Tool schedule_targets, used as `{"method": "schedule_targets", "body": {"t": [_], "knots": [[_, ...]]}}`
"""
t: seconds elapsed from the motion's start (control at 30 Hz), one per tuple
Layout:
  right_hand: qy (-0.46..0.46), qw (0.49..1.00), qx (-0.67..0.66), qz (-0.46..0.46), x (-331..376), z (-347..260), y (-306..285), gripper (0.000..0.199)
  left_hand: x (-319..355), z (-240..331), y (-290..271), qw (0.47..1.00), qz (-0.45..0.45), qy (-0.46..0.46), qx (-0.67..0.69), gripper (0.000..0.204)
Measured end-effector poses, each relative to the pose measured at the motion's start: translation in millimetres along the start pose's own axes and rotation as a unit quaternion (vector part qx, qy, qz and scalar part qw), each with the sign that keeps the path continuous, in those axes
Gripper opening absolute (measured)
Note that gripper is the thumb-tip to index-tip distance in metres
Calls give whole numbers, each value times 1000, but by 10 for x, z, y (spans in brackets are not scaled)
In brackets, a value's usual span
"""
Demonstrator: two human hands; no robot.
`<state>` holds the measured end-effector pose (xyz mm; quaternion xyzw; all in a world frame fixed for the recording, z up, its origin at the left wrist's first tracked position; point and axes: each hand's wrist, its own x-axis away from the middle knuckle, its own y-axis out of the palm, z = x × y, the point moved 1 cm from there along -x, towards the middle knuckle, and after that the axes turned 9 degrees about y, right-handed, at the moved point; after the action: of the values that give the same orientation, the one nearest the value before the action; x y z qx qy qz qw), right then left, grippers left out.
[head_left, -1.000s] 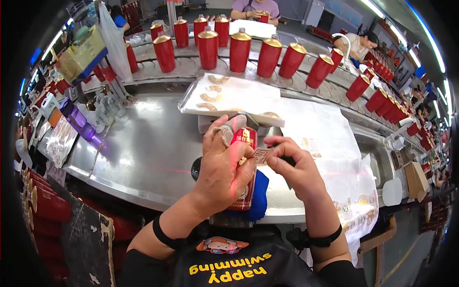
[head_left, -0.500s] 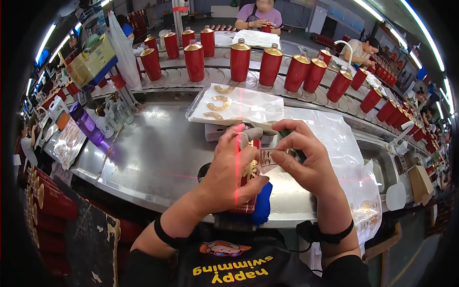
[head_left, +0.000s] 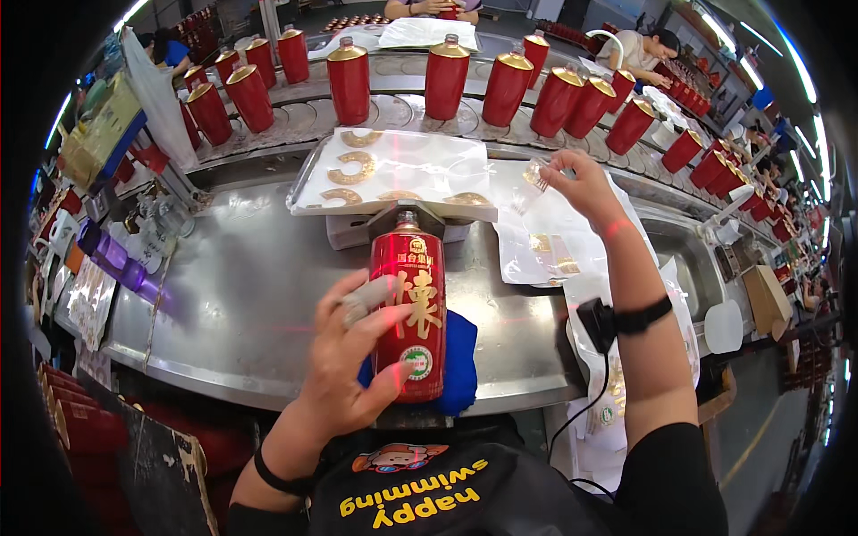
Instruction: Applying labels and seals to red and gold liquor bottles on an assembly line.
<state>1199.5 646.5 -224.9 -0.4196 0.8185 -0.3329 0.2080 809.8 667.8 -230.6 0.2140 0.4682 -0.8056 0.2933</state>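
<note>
A red bottle with gold lettering and a round green-and-white seal lies in front of me, its clear neck pointing away against a dark grey angled rest. Under its right side is a blue cloth. My left hand is at the bottle's left side, fingers spread over its front; one finger wears a greyish cover. Off to the right, my right hand pinches a small clear film with gold print, above a white sheet bearing gold stickers.
Behind the bottle, a white tray carries gold arc-shaped stickers. Beyond it, red bottles stand along a curved conveyor. A purple water bottle is at the left, a sink at the right. Co-workers sit across.
My right hand has moved away from the bottle, right and farther off, carrying the clear film. My left hand has drawn back left, uncovering the bottle's front. The view has shifted.
</note>
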Motion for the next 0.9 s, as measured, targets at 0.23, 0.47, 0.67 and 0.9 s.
{"method": "schedule_targets", "body": {"t": [0.23, 0.47, 0.67, 0.9], "knots": [[159, 883, 433, -90, -803, 1349, 556, 33, 666, -116, 204, 981, -95, -163, 50, 107], [-10, 963, 263, 57, -343, 587, 283, 13, 581, -40, 109, 986, -120, -70, -93, 102], [-160, 984, 79, 6, 429, -600, 186, 12, 534, -112, 227, 994, -8, -107, -2, 104], [-176, 980, -11, -93, 992, -1149, 82, 15, 396, -79, 191, 996, -32, -69, -42, 110]]}}
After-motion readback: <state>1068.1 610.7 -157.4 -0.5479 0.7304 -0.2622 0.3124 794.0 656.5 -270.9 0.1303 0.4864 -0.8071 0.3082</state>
